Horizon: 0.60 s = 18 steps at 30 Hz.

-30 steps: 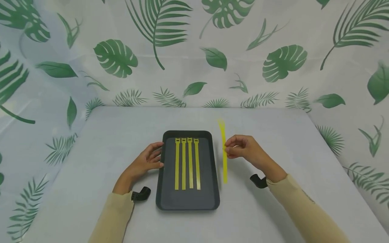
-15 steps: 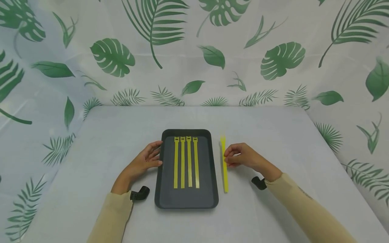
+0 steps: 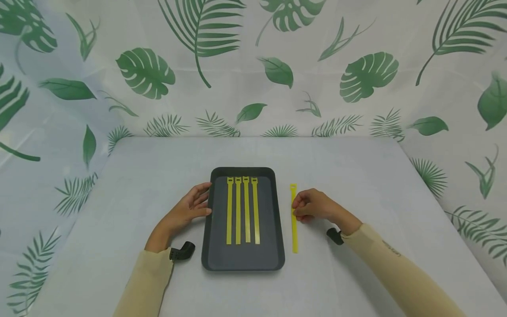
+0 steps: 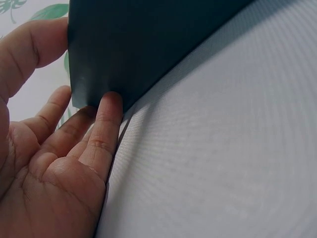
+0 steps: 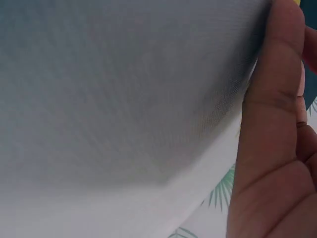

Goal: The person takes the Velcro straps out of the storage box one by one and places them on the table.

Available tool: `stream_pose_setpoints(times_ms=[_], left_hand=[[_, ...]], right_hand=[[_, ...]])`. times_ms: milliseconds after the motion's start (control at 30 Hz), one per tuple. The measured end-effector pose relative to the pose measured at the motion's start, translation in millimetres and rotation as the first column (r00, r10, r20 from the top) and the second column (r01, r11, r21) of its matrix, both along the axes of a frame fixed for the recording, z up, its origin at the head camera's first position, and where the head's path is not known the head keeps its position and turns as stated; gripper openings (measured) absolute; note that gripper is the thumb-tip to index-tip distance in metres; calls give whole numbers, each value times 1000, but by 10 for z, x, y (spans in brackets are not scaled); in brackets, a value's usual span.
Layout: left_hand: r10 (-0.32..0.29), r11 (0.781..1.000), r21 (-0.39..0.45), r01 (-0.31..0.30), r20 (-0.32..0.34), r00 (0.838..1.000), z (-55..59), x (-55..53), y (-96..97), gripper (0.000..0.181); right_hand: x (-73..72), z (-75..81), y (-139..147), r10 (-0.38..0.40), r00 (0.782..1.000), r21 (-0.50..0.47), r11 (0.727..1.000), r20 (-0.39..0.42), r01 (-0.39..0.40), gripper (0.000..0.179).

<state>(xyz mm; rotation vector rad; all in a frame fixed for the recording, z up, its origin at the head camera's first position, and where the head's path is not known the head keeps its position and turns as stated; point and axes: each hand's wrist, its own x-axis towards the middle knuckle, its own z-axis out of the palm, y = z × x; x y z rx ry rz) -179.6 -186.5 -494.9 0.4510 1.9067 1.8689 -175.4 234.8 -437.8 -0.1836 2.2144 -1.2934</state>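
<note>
A dark grey rectangular tray (image 3: 243,260) lies mid-table, with several yellow hook-and-loop cable ties (image 3: 238,213) side by side in it, slotted heads at the far end. Along the tray's left wall rests my left hand (image 3: 186,210), its fingers spread and loosely extended; the left wrist view shows its fingertips at the dark outer wall (image 4: 148,39). To the right of the tray, my right hand (image 3: 317,206) pinches another yellow cable tie (image 3: 295,237) near its middle. That tie lies lengthwise close over the tabletop, roughly parallel to the tray. In the right wrist view, fingers (image 5: 277,114) hide most of it.
The table is covered by a pale cloth (image 3: 158,158). Behind and at both sides hangs white fabric (image 3: 222,105) printed with green leaves. A black wrist mount (image 3: 183,251) protrudes from the left sleeve, another (image 3: 335,236) from the right.
My right hand has brought the pinched cable tie down and nearer, to close over the table beside the tray. The left hand stays against the tray.
</note>
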Motion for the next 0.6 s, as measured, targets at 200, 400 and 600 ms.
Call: stream_pose_setpoints(times_ms=[200,400,600], left_hand=[[5,1000,-3,-5,-1,1000,4,11,4,87],[11,1000,-17,-11,5,1000,16,6,10,88],[14,1000,-16,-13,4,1000,20,3,12,86]], right_hand=[[-4,8,-52,18,998,129,992,-59,-10,10],[-14,54,-58,44,990,146,989,-133,-24,8],[-63,93,-90,54,981,93,995,-187,-37,10]])
